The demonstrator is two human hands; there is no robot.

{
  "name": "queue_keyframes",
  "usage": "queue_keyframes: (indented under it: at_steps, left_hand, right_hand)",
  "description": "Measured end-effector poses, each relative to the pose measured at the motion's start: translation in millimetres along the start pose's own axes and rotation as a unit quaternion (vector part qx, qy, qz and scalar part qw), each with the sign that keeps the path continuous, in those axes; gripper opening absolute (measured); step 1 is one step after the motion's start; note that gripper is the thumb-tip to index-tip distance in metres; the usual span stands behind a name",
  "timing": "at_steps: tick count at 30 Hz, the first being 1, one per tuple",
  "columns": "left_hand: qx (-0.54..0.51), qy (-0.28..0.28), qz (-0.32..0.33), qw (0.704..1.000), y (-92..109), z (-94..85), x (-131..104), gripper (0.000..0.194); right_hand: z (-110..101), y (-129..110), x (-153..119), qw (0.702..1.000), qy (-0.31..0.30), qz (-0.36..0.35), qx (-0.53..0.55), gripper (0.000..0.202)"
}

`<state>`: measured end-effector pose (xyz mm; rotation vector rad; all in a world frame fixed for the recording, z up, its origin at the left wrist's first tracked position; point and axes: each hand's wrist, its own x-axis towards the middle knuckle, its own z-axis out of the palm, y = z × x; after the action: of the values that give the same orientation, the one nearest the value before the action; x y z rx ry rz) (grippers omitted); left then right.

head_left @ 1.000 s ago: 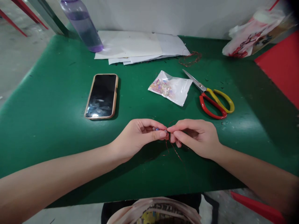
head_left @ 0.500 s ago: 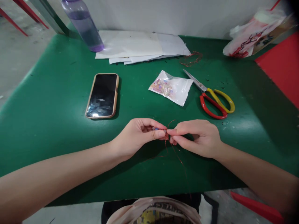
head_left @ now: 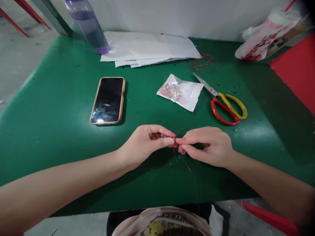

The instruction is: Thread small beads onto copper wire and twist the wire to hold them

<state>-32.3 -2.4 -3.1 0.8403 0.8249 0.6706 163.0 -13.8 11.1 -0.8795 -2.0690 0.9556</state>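
Note:
Over the front of the green table, my left hand (head_left: 149, 142) pinches a few small bluish beads (head_left: 164, 136) between thumb and fingertips. Thin copper-coloured wire (head_left: 189, 170) comes out from the beads, with loose ends hanging down and one loop rising above. My right hand (head_left: 208, 144) is closed at the fingertips on the wire, right beside the left fingertips. The exact spot where the wire meets the beads is mostly covered by fingers.
Beyond my hands lies a small clear packet of beads (head_left: 176, 91), with red-and-yellow scissors (head_left: 225, 108) to its right. A phone (head_left: 108, 101) rests at left. Farther back are papers (head_left: 147, 47), a wire coil (head_left: 203, 62), a purple bottle (head_left: 90, 28) and a bagged cup (head_left: 264, 36).
The hands stay almost in place. The wire's loose ends have shifted, one now reaching farther left and the upper loop sitting slightly lower; the right fingers have moved very little.

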Motion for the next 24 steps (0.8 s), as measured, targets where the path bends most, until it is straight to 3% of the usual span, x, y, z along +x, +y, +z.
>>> queue_keyframes:
  at_steps: [6,9,14,24]
  left_hand:
    - [0.008,-0.003,-0.009,1.000,2,0.7,0,0.011]
    - [0.001,-0.009,-0.002,1.000,2,-0.1,1,0.009]
    - [0.014,-0.020,0.005,1.000,2,-0.4,0,0.008]
    - [0.030,-0.016,0.011,0.999,4,2.5,-1,0.007]
  right_hand:
    - [12,3,-3,0.997,-0.063,-0.036,0.001,0.017]
    - [10,1,-4,0.999,-0.028,-0.030,-0.021,0.015]
    - [1,-1,-4,0.996,0.056,0.042,-0.048,0.017]
    - [7,0,-3,0.991,0.083,0.009,-0.101,0.018]
